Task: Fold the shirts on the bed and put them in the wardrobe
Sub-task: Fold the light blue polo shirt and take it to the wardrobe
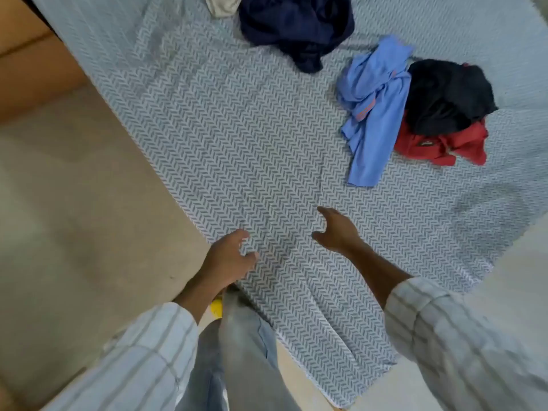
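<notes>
Four crumpled shirts lie on the bed (237,137), toward the upper right of the frame: a navy shirt (296,28), a light blue shirt (373,114), a black shirt (444,96) atop a red shirt (439,145). Low centre, the left hand (228,259) and right hand (338,229) hover with fingers loose, grasping nothing.

Five crumpled garments on one bed (237,137): one navy (296,28), one light blue shirt (370,114), one black (444,96), one red shirt (439,143), one pale cream piece (222,4) at the top edge. Two hands, left (228,259) and right (338,229). Two striped sleeves (142,357).
</notes>
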